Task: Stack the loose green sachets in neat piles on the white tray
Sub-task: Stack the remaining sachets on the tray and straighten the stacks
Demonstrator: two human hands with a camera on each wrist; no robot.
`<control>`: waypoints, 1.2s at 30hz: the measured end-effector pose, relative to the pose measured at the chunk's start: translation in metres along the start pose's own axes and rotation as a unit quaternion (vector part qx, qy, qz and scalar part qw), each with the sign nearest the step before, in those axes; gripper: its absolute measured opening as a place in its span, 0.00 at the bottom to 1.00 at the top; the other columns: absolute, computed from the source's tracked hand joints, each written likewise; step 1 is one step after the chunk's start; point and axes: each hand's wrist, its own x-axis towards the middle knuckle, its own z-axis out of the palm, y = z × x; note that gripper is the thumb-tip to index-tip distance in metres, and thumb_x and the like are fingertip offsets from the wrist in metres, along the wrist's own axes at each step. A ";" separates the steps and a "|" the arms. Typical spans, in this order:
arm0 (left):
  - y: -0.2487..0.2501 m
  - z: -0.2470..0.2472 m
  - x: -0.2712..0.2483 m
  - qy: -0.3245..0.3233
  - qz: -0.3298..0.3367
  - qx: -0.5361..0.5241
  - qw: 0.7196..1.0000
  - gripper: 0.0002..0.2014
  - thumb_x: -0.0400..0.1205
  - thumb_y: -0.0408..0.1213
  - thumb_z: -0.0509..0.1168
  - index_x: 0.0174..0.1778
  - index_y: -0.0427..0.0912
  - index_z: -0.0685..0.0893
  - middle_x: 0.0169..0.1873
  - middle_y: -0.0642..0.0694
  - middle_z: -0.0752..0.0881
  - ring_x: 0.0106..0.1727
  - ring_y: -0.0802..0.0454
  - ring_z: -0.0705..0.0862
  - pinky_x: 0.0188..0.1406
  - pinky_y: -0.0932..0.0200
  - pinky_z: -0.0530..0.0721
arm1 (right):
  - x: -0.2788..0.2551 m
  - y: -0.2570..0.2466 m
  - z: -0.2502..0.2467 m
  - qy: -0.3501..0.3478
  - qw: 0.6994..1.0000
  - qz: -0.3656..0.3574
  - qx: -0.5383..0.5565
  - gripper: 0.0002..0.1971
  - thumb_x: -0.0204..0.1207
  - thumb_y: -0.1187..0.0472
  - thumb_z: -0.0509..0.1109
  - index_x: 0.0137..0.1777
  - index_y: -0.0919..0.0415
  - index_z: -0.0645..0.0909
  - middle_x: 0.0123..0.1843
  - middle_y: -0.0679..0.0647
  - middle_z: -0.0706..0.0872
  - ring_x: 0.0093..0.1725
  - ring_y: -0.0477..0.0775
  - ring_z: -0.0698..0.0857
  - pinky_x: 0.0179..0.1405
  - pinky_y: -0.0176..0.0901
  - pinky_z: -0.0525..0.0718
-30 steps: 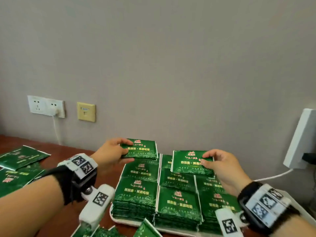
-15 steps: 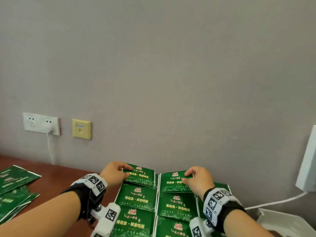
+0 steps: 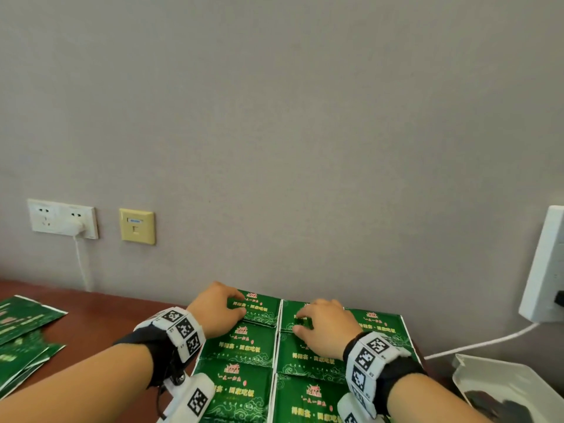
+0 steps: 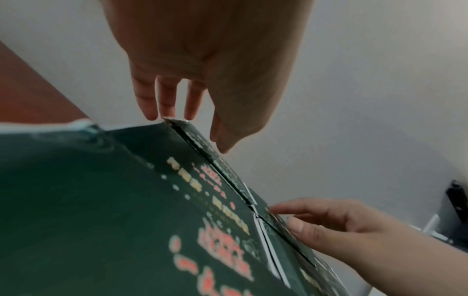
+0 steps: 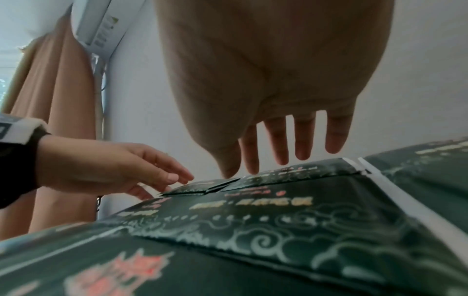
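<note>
Green sachets lie in neat piles (image 3: 244, 346) that hide the white tray beneath. My left hand (image 3: 219, 312) rests with straight fingers on the top sachet of the far left pile (image 3: 262, 308). In the left wrist view its fingertips (image 4: 152, 114) touch that sachet's far edge. My right hand (image 3: 323, 325) rests on the top sachet of the far middle pile (image 3: 288, 311). In the right wrist view the right hand's fingers (image 5: 302, 144) hang straight just over the sachet (image 5: 291, 172). Neither hand grips anything.
Several loose sachets (image 3: 27, 322) lie on the brown table at the left. A second white tray (image 3: 476, 370) with something dark in it stands at the right. A white power strip (image 3: 546, 264) with its cable (image 3: 476, 343) leans on the wall. The wall is close behind the piles.
Both hands have lowered their sachets onto the far piles and let go; they now rest on top. The head view has tilted upward.
</note>
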 end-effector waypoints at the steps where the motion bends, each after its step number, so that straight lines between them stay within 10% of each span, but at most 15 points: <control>1: 0.002 0.000 -0.002 -0.006 0.001 0.017 1.000 0.19 0.83 0.50 0.68 0.70 0.55 0.83 0.75 0.47 0.74 0.58 0.54 0.85 0.55 0.66 0.79 | -0.001 -0.001 0.000 -0.012 1.000 0.003 -0.013 0.25 0.85 0.38 0.60 0.77 0.46 0.77 0.76 0.52 0.79 0.78 0.61 0.71 0.78 0.62 0.71; 7: 0.004 0.000 -0.011 -0.034 0.006 0.056 0.998 0.22 0.82 0.53 0.68 0.71 0.54 0.81 0.73 0.48 0.73 0.51 0.57 0.86 0.52 0.64 0.85 | -0.004 -0.001 0.001 -0.023 0.999 0.009 -0.041 0.27 0.85 0.36 0.58 0.75 0.50 0.80 0.72 0.55 0.83 0.75 0.62 0.76 0.77 0.62 0.74; 17: 0.013 -0.028 -0.052 -0.007 0.045 0.071 0.996 0.22 0.82 0.49 0.69 0.73 0.51 0.80 0.75 0.44 0.75 0.75 0.47 0.76 0.76 0.52 0.71 | -0.035 -0.005 -0.013 0.002 0.998 -0.044 0.044 0.21 0.89 0.52 0.59 0.81 0.49 0.72 0.83 0.50 0.71 0.82 0.59 0.69 0.81 0.66 0.69; 20: 0.024 -0.039 -0.085 -0.011 0.075 0.061 0.995 0.14 0.81 0.49 0.70 0.60 0.49 0.88 0.59 0.47 0.86 0.59 0.51 0.84 0.59 0.58 0.79 | -0.070 -0.020 -0.023 0.048 0.991 -0.062 0.108 0.13 0.87 0.53 0.65 0.67 0.53 0.83 0.63 0.50 0.86 0.61 0.51 0.84 0.66 0.52 0.83; 24: 0.026 -0.042 -0.144 -0.108 0.094 0.099 0.985 0.10 0.79 0.56 0.71 0.46 0.54 0.88 0.42 0.58 0.87 0.45 0.60 0.86 0.42 0.60 0.80 | -0.130 -0.043 -0.010 -0.057 0.983 -0.064 0.163 0.09 0.80 0.50 0.73 0.45 0.54 0.89 0.37 0.51 0.92 0.37 0.50 0.91 0.45 0.45 0.89; 36: -0.050 -0.008 -0.208 -0.271 -0.016 0.137 0.953 0.50 0.54 0.72 0.75 0.75 0.64 0.72 0.65 0.57 0.74 0.66 0.53 0.78 0.71 0.47 0.77 | -0.215 -0.045 0.070 -0.202 0.966 -0.059 0.152 0.35 0.59 0.38 0.87 0.63 0.43 0.76 0.58 0.41 0.77 0.55 0.42 0.80 0.60 0.46 0.83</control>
